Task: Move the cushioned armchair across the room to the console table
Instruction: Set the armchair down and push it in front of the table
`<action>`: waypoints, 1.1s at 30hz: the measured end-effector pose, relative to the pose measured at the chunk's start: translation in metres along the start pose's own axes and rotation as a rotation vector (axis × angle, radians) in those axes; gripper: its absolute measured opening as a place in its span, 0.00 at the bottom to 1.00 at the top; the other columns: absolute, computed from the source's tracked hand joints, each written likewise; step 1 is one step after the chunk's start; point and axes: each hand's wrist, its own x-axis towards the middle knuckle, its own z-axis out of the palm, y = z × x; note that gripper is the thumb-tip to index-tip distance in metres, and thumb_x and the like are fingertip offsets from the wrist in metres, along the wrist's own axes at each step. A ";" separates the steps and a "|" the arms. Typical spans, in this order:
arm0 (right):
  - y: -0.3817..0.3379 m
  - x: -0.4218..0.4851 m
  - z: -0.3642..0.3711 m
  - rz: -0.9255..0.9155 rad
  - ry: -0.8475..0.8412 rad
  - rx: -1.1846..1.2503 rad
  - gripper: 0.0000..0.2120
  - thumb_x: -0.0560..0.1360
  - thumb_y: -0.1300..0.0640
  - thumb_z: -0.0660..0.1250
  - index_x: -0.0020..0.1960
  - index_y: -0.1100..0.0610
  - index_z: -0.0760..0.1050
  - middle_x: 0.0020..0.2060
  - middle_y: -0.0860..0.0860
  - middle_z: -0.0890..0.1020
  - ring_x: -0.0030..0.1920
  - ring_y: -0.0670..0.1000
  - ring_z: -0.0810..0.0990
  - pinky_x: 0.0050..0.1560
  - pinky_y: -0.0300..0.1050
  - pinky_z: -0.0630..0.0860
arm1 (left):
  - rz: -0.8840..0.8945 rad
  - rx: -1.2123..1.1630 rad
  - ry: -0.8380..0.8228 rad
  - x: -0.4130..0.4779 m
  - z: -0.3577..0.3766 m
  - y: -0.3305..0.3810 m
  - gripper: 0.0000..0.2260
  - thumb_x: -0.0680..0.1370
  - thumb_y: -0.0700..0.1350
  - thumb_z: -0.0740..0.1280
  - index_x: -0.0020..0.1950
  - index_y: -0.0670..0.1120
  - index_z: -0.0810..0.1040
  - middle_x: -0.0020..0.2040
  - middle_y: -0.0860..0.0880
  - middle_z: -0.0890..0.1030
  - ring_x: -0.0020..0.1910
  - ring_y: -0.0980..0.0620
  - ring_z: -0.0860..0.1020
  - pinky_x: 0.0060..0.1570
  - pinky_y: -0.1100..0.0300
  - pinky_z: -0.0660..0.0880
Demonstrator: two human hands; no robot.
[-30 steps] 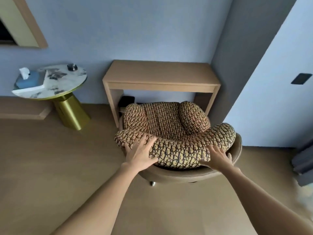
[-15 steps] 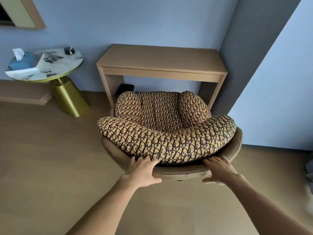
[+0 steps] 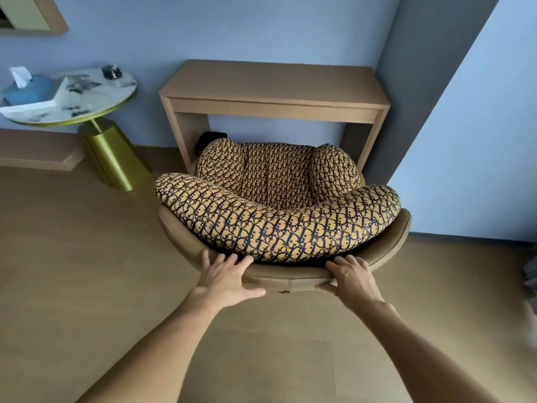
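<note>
We've got the chair [image 3: 279, 199] mid-frame, front tucked under the table [image 3: 273, 82]; left hand [image 3: 226, 277] and right hand [image 3: 353, 279] clasp its back rim, nearly done.

The armchair [image 3: 283, 199] is standing directly before the console table [image 3: 273, 88], its front reaching under the table top. The back cushion [image 3: 276, 225] is lying along the chair's rear rim, nearest to the person. The left hand [image 3: 228, 279] and the right hand [image 3: 350, 279] are resting on that rim, side by side. To the left of the console, a round side table [image 3: 72, 112] is carrying a tissue box [image 3: 27, 88].
</note>
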 end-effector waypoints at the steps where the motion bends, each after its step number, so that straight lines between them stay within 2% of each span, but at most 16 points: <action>1: -0.008 -0.002 0.001 0.011 0.008 0.004 0.23 0.68 0.30 0.65 0.48 0.49 0.78 0.40 0.46 0.77 0.46 0.53 0.76 0.55 0.52 0.71 | -0.006 0.020 -0.003 0.000 0.002 -0.005 0.43 0.67 0.81 0.52 0.77 0.63 0.57 0.75 0.48 0.67 0.74 0.42 0.63 0.72 0.32 0.45; 6: -0.042 -0.005 0.014 0.074 0.113 0.008 0.22 0.68 0.32 0.67 0.45 0.51 0.76 0.39 0.48 0.77 0.44 0.56 0.76 0.54 0.55 0.74 | -0.049 0.001 0.000 0.007 0.003 -0.017 0.45 0.63 0.83 0.53 0.74 0.61 0.62 0.75 0.46 0.65 0.73 0.38 0.60 0.69 0.26 0.42; 9: -0.064 -0.002 0.023 0.100 0.144 0.017 0.24 0.70 0.32 0.65 0.50 0.53 0.74 0.43 0.50 0.76 0.47 0.57 0.75 0.60 0.57 0.71 | -0.036 -0.060 0.029 0.016 0.008 -0.040 0.42 0.64 0.83 0.53 0.71 0.61 0.65 0.72 0.47 0.67 0.71 0.38 0.61 0.68 0.25 0.37; 12: -0.082 0.009 0.027 0.107 0.159 0.060 0.25 0.72 0.32 0.62 0.54 0.51 0.71 0.48 0.49 0.75 0.50 0.56 0.73 0.64 0.57 0.67 | 0.033 -0.079 0.091 0.025 0.012 -0.070 0.39 0.64 0.82 0.51 0.67 0.63 0.70 0.67 0.50 0.69 0.69 0.40 0.61 0.67 0.25 0.37; 14: -0.092 0.017 0.027 0.081 0.176 0.075 0.24 0.73 0.31 0.60 0.57 0.50 0.70 0.50 0.47 0.74 0.52 0.54 0.72 0.63 0.57 0.66 | 0.054 -0.058 0.127 0.032 0.011 -0.085 0.39 0.64 0.82 0.50 0.66 0.63 0.71 0.66 0.51 0.71 0.68 0.41 0.62 0.67 0.25 0.39; 17: -0.099 0.028 0.028 0.073 0.215 0.071 0.23 0.74 0.33 0.62 0.58 0.49 0.70 0.51 0.47 0.74 0.52 0.54 0.71 0.61 0.56 0.65 | 0.067 -0.070 0.166 0.041 0.006 -0.097 0.37 0.63 0.82 0.54 0.64 0.63 0.74 0.65 0.52 0.72 0.66 0.42 0.63 0.67 0.25 0.40; 21: -0.088 0.047 0.026 0.067 0.197 0.065 0.24 0.74 0.31 0.59 0.58 0.48 0.71 0.51 0.47 0.74 0.54 0.55 0.72 0.60 0.57 0.66 | 0.091 -0.087 0.172 0.059 -0.003 -0.097 0.37 0.64 0.81 0.55 0.63 0.61 0.76 0.64 0.51 0.73 0.67 0.42 0.63 0.66 0.24 0.39; 25: -0.064 0.078 0.023 0.063 0.176 0.085 0.30 0.73 0.26 0.52 0.57 0.49 0.72 0.49 0.48 0.75 0.54 0.55 0.72 0.59 0.59 0.65 | 0.092 -0.096 0.191 0.090 -0.012 -0.091 0.38 0.63 0.82 0.53 0.63 0.61 0.76 0.63 0.51 0.73 0.66 0.42 0.64 0.66 0.23 0.40; 29: -0.046 0.114 0.023 0.055 0.177 0.097 0.31 0.72 0.26 0.52 0.57 0.49 0.71 0.50 0.49 0.76 0.54 0.56 0.72 0.59 0.60 0.66 | 0.074 -0.082 0.192 0.129 -0.023 -0.089 0.42 0.59 0.83 0.48 0.62 0.62 0.75 0.63 0.50 0.74 0.66 0.41 0.64 0.66 0.23 0.41; 33: -0.028 0.147 0.023 0.045 0.186 0.122 0.30 0.72 0.26 0.52 0.57 0.48 0.70 0.49 0.49 0.76 0.54 0.57 0.72 0.59 0.61 0.66 | 0.058 -0.073 0.188 0.164 -0.036 -0.087 0.44 0.58 0.83 0.46 0.62 0.62 0.75 0.64 0.49 0.73 0.68 0.40 0.64 0.67 0.23 0.41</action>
